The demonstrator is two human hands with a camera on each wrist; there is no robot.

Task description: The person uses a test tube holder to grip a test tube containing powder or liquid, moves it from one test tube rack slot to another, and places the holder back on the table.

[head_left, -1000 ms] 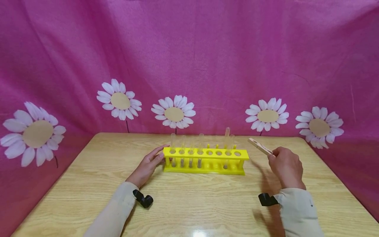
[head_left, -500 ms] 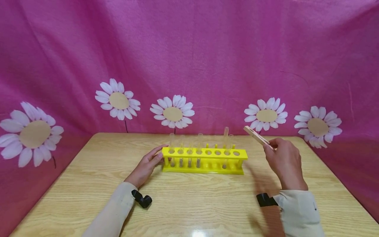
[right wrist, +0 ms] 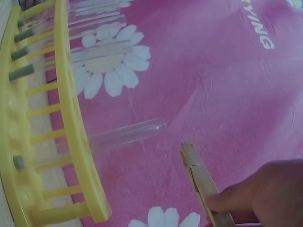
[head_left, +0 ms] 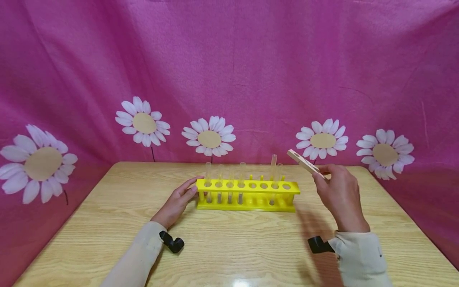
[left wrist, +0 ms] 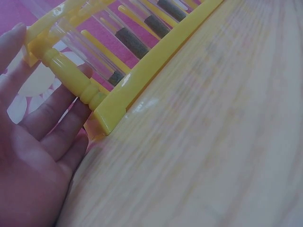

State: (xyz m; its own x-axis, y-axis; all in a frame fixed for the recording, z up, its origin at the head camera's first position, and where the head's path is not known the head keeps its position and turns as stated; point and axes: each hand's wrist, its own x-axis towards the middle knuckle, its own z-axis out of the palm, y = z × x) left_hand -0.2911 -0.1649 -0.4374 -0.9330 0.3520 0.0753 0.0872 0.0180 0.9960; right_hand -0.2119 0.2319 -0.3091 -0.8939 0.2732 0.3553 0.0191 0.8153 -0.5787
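Note:
A yellow test tube rack [head_left: 247, 207] stands on the table. Several clear test tubes with dark grey contents [left wrist: 131, 42] fill its left holes. Toward its right end, a clear test tube [right wrist: 130, 134] rises above the top bar. My left hand [head_left: 175, 204] holds the rack's left end; in the left wrist view the thumb is at the top bar and the fingers reach behind the end post [left wrist: 71, 75]. My right hand [head_left: 340, 195] pinches a wooden clothespin [head_left: 302, 160] in the air, right of the rack and apart from the tubes. The clothespin points up and leftward.
The wooden table [head_left: 229, 243] ends at the back against a pink cloth [head_left: 251, 79] printed with white flowers. Yellow pegs [right wrist: 45, 135] stand along the rack's back. Black wrist cameras [head_left: 172, 242] sit at both sleeves.
My right hand has lifted the clothespin and moved it left, nearer to the tubes at the rack's right end. The left hand stays on the rack, which has not visibly moved.

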